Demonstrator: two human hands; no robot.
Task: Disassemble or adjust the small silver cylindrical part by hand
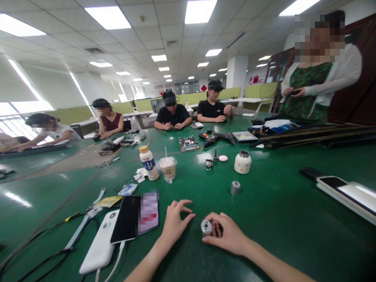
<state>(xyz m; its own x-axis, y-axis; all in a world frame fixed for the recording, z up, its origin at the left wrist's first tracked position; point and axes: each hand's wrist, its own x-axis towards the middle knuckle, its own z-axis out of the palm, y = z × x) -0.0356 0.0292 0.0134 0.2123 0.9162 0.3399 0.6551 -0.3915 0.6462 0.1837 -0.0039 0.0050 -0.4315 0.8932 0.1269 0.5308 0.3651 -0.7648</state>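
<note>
Right hand: the right hand (225, 232) grips a small metal cylinder (206, 228) between thumb and fingers, its round end with dark holes facing up; whether it touches the table (282, 219) I cannot tell.
Left hand: the left hand (176, 219) is empty, fingers loosely bent, thumb and forefinger apart – near the held cylinder but not touching it.
Second cylinder: another metal cylinder (235, 188) stands upright beyond the right hand, well apart from it.
Behind it: a squat white bottle (243, 163) with its dark-rimmed mouth uncovered, and to its left a pink oval piece (223, 158).
Drinks: a bottle with a tan cap (149, 165) stands just beside a lidded cup (168, 170) with a straw.
Left side: a phone (125, 219) lies just beside a white power bank (101, 243), with a white cable (118, 259) near both.
Farther off: a circuit board (188, 143) lies left of a power drill (209, 141).
People: several sit around the far side – one stands at the right, hands together.
</note>
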